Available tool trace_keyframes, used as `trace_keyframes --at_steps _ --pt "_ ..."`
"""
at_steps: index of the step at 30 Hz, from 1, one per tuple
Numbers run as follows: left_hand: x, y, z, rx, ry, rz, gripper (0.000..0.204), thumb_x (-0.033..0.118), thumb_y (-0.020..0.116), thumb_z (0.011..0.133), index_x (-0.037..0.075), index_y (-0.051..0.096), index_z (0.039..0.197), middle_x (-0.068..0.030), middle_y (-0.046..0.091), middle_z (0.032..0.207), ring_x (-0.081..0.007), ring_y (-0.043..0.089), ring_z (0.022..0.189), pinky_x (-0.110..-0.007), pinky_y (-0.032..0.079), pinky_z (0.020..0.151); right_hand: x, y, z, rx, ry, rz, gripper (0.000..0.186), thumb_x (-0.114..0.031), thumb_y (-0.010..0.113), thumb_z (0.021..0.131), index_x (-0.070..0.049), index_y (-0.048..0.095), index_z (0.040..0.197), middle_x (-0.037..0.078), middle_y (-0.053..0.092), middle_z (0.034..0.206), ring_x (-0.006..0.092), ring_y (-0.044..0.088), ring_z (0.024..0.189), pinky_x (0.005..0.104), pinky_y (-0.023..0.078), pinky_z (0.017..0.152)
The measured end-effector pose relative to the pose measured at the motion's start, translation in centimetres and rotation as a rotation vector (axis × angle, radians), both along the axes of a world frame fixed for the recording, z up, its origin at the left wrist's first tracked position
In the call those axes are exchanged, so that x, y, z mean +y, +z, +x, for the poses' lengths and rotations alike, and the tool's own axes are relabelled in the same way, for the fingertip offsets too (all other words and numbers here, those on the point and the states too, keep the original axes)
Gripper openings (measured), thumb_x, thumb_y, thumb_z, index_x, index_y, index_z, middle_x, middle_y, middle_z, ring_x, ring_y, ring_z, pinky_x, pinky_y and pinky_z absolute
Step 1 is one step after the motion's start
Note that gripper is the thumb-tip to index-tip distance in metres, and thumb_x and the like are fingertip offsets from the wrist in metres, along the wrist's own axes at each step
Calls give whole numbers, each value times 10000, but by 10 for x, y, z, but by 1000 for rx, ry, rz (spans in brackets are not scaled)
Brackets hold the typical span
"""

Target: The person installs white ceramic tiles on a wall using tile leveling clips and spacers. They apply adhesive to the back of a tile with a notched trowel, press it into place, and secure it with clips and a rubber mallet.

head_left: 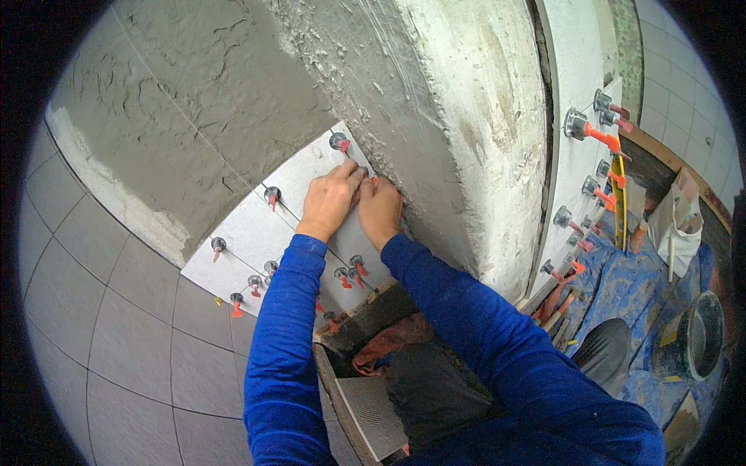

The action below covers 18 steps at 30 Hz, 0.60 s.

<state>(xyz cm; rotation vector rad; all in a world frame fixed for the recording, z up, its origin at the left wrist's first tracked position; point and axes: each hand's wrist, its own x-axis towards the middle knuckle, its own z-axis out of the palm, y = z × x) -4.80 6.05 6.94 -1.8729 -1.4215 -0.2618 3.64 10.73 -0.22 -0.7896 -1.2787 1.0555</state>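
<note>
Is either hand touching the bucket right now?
No, the left hand and right hand are close together at the white tiles, while the bucket sits off to the right.

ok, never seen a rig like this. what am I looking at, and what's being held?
No machine here: a person works barehanded in blue sleeves. The one picture comes from a wide fisheye camera worn on the head, looking down; that's why straight edges bend.

The left hand and right hand come together over pale, flat tiles. A small red piece shows where they meet; whether either hand grips it is hidden.

Round, dark clips with red handles stand on the tiles. At upper left spreads rough grey mortar-like coating. At right, a round black bucket sits on a crumpled blue sheet.
</note>
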Motion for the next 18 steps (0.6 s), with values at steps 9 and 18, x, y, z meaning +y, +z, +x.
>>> trace_keyframes --at_steps 9,18 --pt "3 8 0 35 -6 -62 207 150 662 853 77 740 1030 -56 655 988 -245 710 882 -368 586 705 5 -1 0 -123 13 57 334 -243 541 983 50 691 932 326 686 913 507 675 889 551 532 786" --pt "5 16 1 81 5 -142 195 143 643 868 53 737 1012 -78 662 972 -284 714 796 -393 578 681 1 2 3 -67 -28 72 290 -209 571 970 49 673 886 312 681 871 496 674 851 543 521 755"
